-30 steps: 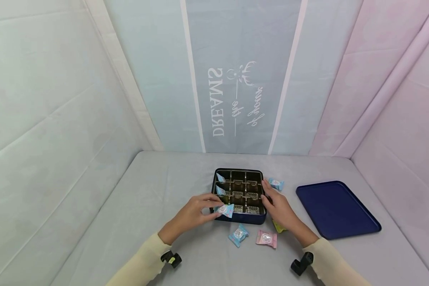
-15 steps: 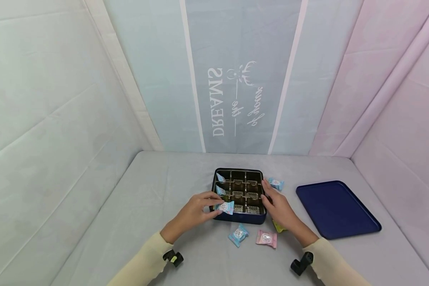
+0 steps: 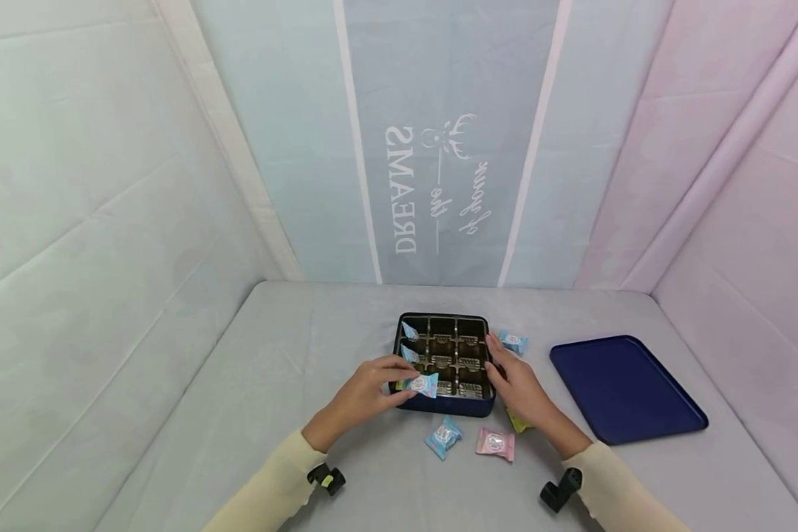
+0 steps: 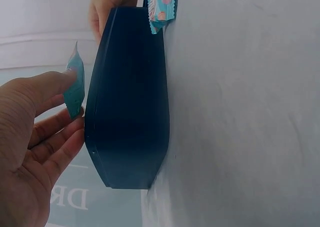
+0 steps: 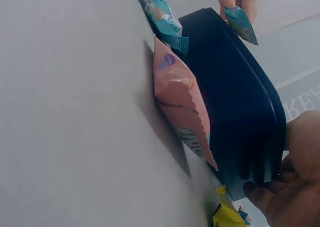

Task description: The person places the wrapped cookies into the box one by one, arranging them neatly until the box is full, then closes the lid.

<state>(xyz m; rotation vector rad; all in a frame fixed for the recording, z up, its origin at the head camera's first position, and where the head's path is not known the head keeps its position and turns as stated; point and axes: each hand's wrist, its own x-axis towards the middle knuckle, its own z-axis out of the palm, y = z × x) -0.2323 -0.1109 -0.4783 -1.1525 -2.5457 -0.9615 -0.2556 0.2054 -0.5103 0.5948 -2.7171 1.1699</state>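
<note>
My left hand (image 3: 366,391) pinches a small blue wrapped candy (image 3: 424,385) between thumb and fingers, over the front left of a dark blue tin box (image 3: 452,406). In the left wrist view, the other fingers reach to the box rim behind the candy. The box has a divided insert (image 3: 442,347). Blue candies (image 3: 408,354) stand in its left column, and a bit of yellow-green shows beside my left fingers. My right hand (image 3: 522,388) holds the right side of the box, thumb at the rim, with fingers against the outer wall in the right wrist view.
In front of the box lie a blue candy (image 3: 444,437) and a pink candy (image 3: 495,443). A yellow candy (image 3: 519,421) is partly under my right wrist. Another blue candy (image 3: 513,341) lies beyond my right hand. The dark blue lid (image 3: 628,389) lies at the right.
My left hand has shifted slightly to the right with the candy still pinched, and the candy sits a little higher over the front compartments. My right hand stays on the box.
</note>
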